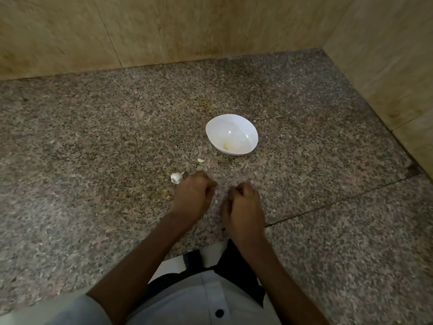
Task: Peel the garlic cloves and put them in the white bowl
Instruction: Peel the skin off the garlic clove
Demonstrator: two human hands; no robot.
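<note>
Looking down on a speckled granite counter (93, 137) that meets tan stone walls (210, 26) at the back and right. My pale shirt (187, 299), with one dark button (219, 313), fills the bottom edge. My left hand (191, 195) and right hand (244, 207) sit close together over the counter near its front edge, backs up, the fingers of both curled inward toward each other. Blur hides the fingertips, so I cannot tell whether either hand pinches a clove or a scrap of skin. The bowl (236, 131), white, stands upright on the counter beyond the hands, apart from them. A bulb (176, 177) of garlic lies just left of my left hand. A loose clove (201, 160) lies between bulb and bowl, touching neither. One peeled clove (225, 146) rests inside the bowl, near its front wall
</note>
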